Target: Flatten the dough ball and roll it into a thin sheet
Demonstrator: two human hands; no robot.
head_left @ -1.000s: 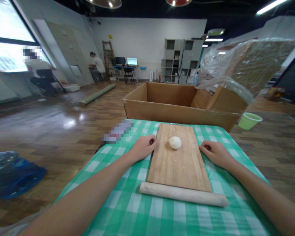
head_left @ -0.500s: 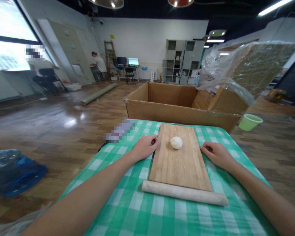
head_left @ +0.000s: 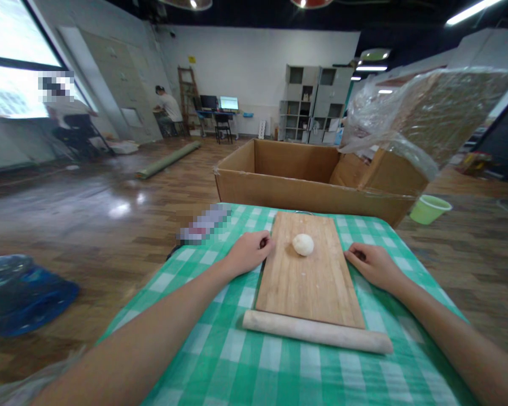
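A wooden cutting board (head_left: 309, 282) lies on a table with a green checked cloth (head_left: 220, 361). A small round ball of white dough (head_left: 303, 244) sits on the board's far half. My left hand (head_left: 248, 253) grips the board's left edge with curled fingers. My right hand (head_left: 372, 264) grips the right edge the same way. A pale wooden rolling pin (head_left: 317, 331) lies across the cloth, against the board's near end.
A large open cardboard box (head_left: 296, 177) stands just beyond the table, with a plastic-wrapped bundle (head_left: 427, 113) leaning over its right side. A green bucket (head_left: 429, 208) and a blue bag (head_left: 21, 293) are on the wooden floor. People sit far off at the left.
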